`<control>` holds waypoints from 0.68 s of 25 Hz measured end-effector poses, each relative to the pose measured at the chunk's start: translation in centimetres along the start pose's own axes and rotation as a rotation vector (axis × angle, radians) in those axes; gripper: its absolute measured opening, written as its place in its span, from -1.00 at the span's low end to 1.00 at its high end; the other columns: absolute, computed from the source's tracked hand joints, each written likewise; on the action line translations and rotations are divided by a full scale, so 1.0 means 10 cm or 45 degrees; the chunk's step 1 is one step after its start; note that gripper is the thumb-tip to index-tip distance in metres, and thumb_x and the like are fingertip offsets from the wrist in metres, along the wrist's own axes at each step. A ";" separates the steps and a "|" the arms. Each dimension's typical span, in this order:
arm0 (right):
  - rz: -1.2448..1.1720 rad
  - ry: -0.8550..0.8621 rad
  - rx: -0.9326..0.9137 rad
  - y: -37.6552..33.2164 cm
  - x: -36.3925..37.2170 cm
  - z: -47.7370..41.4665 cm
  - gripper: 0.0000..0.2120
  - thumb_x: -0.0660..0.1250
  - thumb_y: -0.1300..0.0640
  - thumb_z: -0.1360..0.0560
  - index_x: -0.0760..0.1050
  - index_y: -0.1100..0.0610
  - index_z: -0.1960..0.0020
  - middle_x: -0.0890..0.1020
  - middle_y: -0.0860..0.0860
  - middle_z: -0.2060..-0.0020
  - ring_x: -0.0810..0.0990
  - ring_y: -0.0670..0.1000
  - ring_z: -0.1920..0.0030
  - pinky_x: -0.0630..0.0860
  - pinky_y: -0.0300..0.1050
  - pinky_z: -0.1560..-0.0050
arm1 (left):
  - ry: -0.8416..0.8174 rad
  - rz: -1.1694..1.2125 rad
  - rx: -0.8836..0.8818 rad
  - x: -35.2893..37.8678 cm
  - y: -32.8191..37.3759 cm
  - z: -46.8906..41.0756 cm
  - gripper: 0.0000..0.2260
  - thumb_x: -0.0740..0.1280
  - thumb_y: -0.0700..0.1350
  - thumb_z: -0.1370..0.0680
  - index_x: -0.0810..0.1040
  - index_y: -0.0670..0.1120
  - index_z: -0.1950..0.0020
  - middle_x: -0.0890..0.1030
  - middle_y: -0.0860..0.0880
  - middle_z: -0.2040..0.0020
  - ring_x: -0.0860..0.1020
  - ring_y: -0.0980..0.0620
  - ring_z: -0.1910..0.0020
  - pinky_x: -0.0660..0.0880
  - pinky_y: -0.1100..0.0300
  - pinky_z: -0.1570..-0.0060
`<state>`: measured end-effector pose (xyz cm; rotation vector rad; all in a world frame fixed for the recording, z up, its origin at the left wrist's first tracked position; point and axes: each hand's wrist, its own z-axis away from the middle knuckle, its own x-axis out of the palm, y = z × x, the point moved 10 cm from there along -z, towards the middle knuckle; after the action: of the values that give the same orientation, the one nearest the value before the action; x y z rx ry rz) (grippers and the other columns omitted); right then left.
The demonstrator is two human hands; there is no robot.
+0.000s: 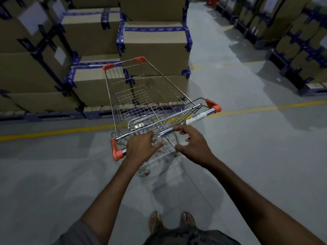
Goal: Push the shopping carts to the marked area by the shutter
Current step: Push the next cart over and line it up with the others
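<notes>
Reaching forward on outstretched arms, left hand [140, 147] curls its fingers over the shopping cart [150, 103] handle bar [200, 117], right hand [195, 145] loosely spread, index fingertip touching the bar.

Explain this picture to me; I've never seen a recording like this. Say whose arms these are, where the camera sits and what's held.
There is no machine: a person wears one wide-angle camera on the head, looking down at their own arms and feet. The left hand grips the handle bar of a wire shopping cart. The right hand is at the bar too, thumb spread, its grip unclear. A yellow line crosses the grey floor, with taped cardboard boxes stacked beyond.
</notes>
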<state>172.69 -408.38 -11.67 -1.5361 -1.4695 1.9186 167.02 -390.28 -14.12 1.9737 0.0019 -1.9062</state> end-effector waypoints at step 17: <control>0.612 -0.192 -0.218 0.15 0.27 -0.57 -0.34 0.49 -0.36 -0.21 0.57 -0.14 -0.24 0.69 -0.19 -0.01 0.59 -0.05 -0.04 0.39 0.01 -0.18 | -0.187 -0.106 -0.148 0.06 -0.59 0.16 -0.46 0.25 0.51 -0.44 0.57 0.02 0.17 0.61 0.05 0.26 0.59 -0.02 0.21 0.46 0.14 0.19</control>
<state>176.96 -404.11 -13.97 -2.0092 -1.4532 2.2605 163.95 -385.44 -16.34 1.7807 0.1534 -2.0508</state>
